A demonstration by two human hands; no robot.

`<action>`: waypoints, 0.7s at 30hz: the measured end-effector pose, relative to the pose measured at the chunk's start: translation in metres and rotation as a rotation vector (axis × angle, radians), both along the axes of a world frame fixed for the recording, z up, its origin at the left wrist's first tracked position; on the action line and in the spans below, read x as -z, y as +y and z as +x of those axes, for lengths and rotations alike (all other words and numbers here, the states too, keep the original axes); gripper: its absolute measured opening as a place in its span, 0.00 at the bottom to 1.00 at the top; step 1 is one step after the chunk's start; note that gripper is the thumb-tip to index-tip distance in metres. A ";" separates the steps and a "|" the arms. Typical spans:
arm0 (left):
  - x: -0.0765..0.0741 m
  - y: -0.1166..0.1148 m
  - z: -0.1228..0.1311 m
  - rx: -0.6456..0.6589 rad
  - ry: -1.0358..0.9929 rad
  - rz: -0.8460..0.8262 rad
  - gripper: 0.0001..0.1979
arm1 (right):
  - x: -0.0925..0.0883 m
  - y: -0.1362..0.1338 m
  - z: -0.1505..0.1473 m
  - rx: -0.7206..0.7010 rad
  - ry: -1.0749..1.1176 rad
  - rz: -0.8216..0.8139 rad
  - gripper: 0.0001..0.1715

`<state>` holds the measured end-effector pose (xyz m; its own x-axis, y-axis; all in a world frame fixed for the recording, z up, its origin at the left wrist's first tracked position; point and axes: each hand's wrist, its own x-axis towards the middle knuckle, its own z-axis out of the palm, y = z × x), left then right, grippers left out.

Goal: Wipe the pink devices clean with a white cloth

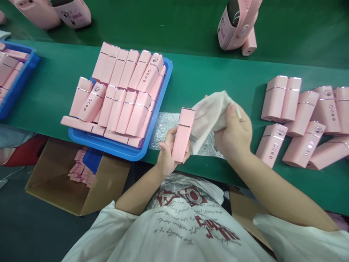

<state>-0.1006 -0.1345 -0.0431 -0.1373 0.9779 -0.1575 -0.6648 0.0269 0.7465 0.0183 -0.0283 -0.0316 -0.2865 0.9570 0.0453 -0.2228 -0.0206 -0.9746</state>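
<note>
My left hand (169,154) is wrapped round the lower part of a pink box-shaped handset (182,142), held upright and slightly tilted, with a thin silver band near its top. A thin white cloth (209,112) is pinched between the fingers and thumb of my right hand (236,131). It hangs down right beside the handset; whether the two touch I cannot tell. Under both hands lies a sheet of bubble wrap (163,125) on the green table (188,80).
A blue tray (131,154) piled with similar pink handsets (117,105) stands left; another blue tray (29,62) is further left. Several loose handsets (302,120) lie right. Pink speakers (234,25) stand at the back. Below the table edge sits a cardboard box (106,182) holding small pink pieces.
</note>
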 end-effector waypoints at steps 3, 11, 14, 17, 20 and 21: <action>0.001 -0.001 0.000 0.027 0.012 0.032 0.37 | -0.007 0.009 0.003 0.005 0.128 -0.367 0.20; 0.010 -0.008 0.001 0.048 0.243 0.084 0.30 | -0.017 -0.006 0.003 -0.228 0.052 -0.324 0.30; 0.012 -0.010 0.003 0.036 0.347 0.099 0.27 | -0.016 -0.014 0.005 -0.296 -0.100 -0.176 0.41; 0.012 -0.011 0.005 0.030 0.421 0.121 0.26 | -0.014 -0.017 0.007 -0.333 -0.194 -0.085 0.41; 0.011 -0.012 0.007 0.037 0.460 0.128 0.25 | -0.011 -0.016 0.009 -0.337 -0.272 0.002 0.36; 0.010 -0.012 0.007 0.030 0.458 0.113 0.24 | -0.010 -0.015 0.010 -0.348 -0.287 0.030 0.36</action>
<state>-0.0937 -0.1469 -0.0535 -0.1395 0.9900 0.0206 -0.2662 -0.0575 0.9622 0.0280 -0.0432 -0.0215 -0.5960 0.8010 -0.0563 0.0717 -0.0167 -0.9973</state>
